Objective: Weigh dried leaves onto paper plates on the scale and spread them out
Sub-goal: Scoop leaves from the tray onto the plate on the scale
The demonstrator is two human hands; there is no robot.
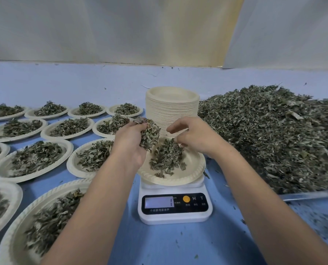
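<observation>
Green leaf clump [150, 135] was held tight in left hand [130, 140], right hand [195, 139] pinched leaf pile [165, 159] on paper plate [193, 169], scale [174, 217] sat underneath.

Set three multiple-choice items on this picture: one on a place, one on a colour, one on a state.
1. The stack of empty plates stands: A) behind the scale; B) on the scale; C) in front of the scale.
2. The scale's round button is: A) green; B) red; C) orange.
3. The left hand: A) lies flat; B) holds a clump of leaves; C) presses the button.
Answers: 1 A, the stack rises beyond the scale; 2 C, it shows orange; 3 B, the fingers curl round the clump.
</observation>
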